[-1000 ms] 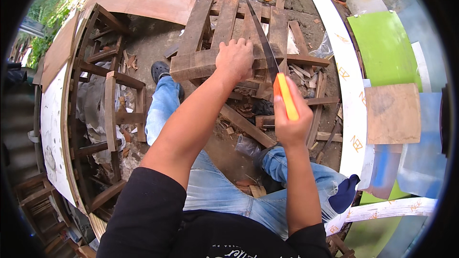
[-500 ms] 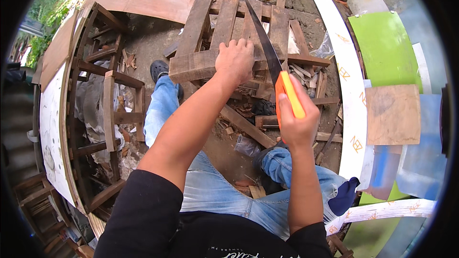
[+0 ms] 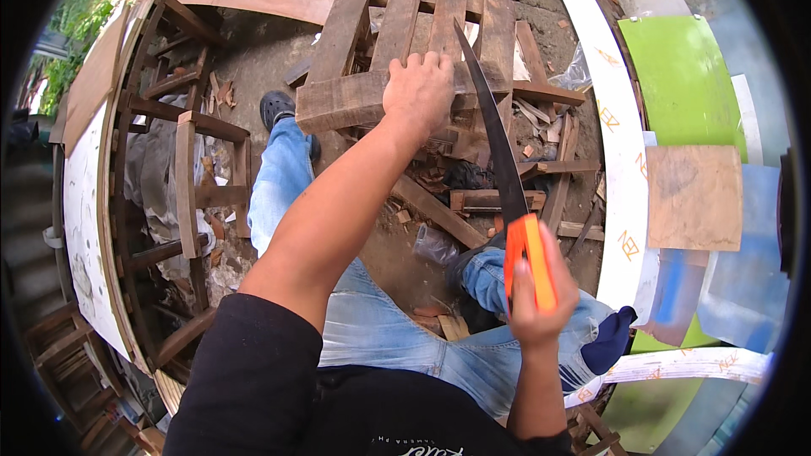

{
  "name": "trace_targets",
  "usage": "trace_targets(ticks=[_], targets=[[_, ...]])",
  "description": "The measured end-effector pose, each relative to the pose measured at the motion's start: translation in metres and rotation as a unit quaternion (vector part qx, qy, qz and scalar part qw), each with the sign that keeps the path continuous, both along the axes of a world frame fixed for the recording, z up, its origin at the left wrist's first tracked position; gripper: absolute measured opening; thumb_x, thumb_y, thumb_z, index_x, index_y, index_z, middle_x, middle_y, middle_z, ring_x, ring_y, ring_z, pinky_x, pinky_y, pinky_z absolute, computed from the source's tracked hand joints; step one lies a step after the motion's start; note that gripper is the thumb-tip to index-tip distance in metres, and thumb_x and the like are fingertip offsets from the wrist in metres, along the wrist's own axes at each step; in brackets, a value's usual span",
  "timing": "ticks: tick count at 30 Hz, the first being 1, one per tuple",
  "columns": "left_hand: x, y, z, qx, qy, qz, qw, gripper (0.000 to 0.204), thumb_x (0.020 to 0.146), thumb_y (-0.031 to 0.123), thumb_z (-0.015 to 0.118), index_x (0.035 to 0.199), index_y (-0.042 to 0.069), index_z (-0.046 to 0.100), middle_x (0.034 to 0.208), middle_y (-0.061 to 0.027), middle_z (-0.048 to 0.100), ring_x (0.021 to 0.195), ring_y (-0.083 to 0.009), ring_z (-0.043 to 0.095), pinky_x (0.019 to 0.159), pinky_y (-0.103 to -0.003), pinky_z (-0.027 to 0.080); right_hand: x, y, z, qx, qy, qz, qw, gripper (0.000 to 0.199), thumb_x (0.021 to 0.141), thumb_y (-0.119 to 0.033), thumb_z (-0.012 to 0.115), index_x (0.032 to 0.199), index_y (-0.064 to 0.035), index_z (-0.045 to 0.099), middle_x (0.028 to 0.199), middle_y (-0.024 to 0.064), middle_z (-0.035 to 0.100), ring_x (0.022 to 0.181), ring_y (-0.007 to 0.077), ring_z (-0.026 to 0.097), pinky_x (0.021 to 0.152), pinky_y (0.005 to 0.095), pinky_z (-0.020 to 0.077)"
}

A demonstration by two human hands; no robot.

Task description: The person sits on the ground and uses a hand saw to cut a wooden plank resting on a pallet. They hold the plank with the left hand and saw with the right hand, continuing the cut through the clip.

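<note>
Head view, looking down: the right hand is closed round a handsaw's orange handle, its dark blade resting on a wooden pallet. The left hand presses flat on a plank, just left of the blade. Sawing appears underway; strokes must stay clear of those fingers. A white board borders the right.

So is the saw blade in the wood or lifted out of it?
Cannot tell. The saw, gripped by the right hand, crosses the plank beside the left hand; any cut is hidden.
</note>
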State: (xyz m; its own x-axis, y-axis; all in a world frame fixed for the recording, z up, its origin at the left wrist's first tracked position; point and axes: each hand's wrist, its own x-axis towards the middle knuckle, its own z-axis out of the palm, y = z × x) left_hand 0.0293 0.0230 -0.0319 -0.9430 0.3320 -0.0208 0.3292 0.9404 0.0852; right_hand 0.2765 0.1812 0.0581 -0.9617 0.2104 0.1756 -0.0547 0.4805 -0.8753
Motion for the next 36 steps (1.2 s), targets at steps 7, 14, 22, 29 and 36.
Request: trace_targets(ticks=[7,14,22,29,36], targets=[[-0.009,-0.009,0.014,-0.003,-0.012,0.028,1.0,0.059,0.077,0.018,0.078,0.13,0.006,0.055,0.127,-0.012,0.063,0.121,-0.0315,0.062,0.099,-0.054,0.049,-0.072,0.004,-0.023,-0.013,0.03,0.023,0.999,0.043,0.092,-0.002,0.067,0.134,0.0044,0.063,0.123,0.0196,0.073,0.11,0.0215,0.071,0.097,0.0312,0.0528],[-0.003,-0.006,0.003,0.005,0.013,-0.001,1.0,0.052,0.078,0.015,0.078,0.126,0.007,0.06,0.124,-0.0092,0.063,0.121,-0.0278,0.061,0.099,-0.05,0.047,0.05,0.008,0.012,0.012,-0.066,0.0,0.998,0.046,0.091,0.0,0.064,0.135,0.0127,0.058,0.123,0.0249,0.071,0.11,0.0259,0.072,0.096,0.0338,0.0544],[0.006,-0.002,0.01,0.014,-0.02,0.004,1.0,0.06,0.075,0.021,0.082,0.127,0.007,0.057,0.125,-0.0111,0.062,0.122,-0.0309,0.06,0.098,-0.052,0.048,-0.087,-0.012,-0.018,0.007,0.058,0.021,0.998,0.044,0.09,-0.002,0.068,0.134,0.0065,0.063,0.121,0.0241,0.072,0.112,0.0263,0.072,0.098,0.0329,0.0528],[0.003,-0.002,0.014,0.019,-0.039,0.009,0.999,0.054,0.078,0.016,0.08,0.127,0.006,0.06,0.125,-0.0092,0.064,0.121,-0.0279,0.061,0.099,-0.049,0.046,0.01,0.008,-0.001,0.027,-0.035,-0.007,0.999,0.047,0.09,0.001,0.064,0.136,0.0099,0.059,0.12,0.0231,0.072,0.111,0.026,0.072,0.097,0.0335,0.0532],[0.008,-0.001,0.006,0.017,-0.031,0.008,0.999,0.056,0.08,0.015,0.077,0.132,0.006,0.057,0.128,-0.0099,0.062,0.123,-0.0274,0.059,0.1,-0.049,0.045,0.01,0.003,0.019,0.013,-0.021,0.003,1.0,0.046,0.091,0.0,0.064,0.135,0.0106,0.06,0.119,0.023,0.072,0.107,0.0249,0.073,0.096,0.0338,0.0544]])
